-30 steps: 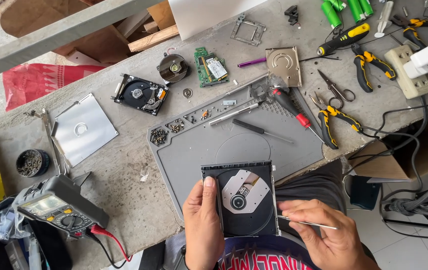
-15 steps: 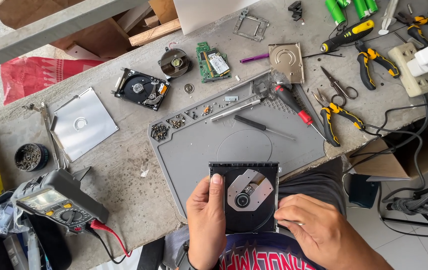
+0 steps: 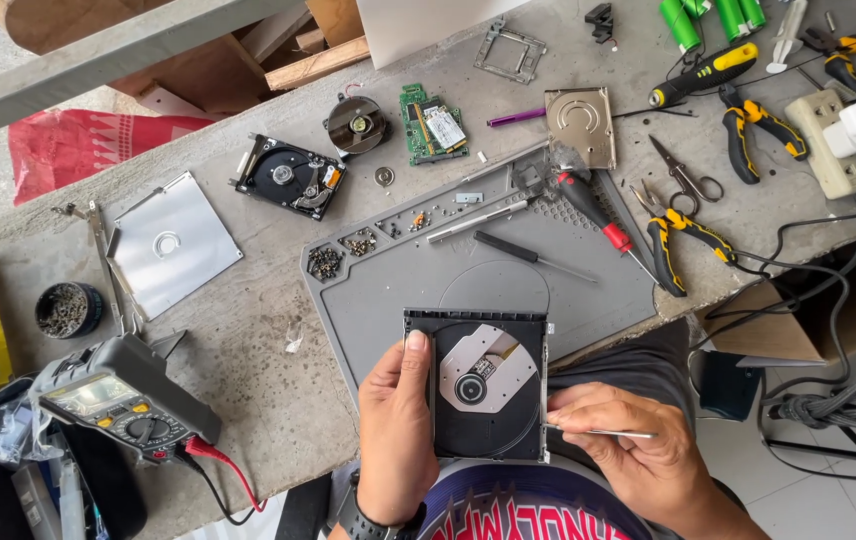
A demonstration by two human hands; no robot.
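Note:
A black optical disc drive [image 3: 483, 385] with its round tray and silver centre plate exposed is held over the near edge of a grey work mat [image 3: 428, 285]. My left hand [image 3: 396, 430] grips the drive's left side, thumb on its top face. My right hand [image 3: 628, 445] pinches a thin metal rod [image 3: 603, 433] whose tip touches the drive's lower right edge.
On the mat lie small screwdrivers [image 3: 533, 255], a red-handled driver [image 3: 598, 215] and screw piles [image 3: 326, 262]. Around it: an open hard drive [image 3: 291, 177], circuit board [image 3: 433, 125], metal cover [image 3: 174, 245], multimeter [image 3: 123, 400], screw cup [image 3: 66, 310], pliers [image 3: 678, 240], scissors [image 3: 686, 180], cables [image 3: 828, 400].
Both hands brought the drive slightly nearer and lower. My right hand shifted the thin rod until its tip met the drive's right edge.

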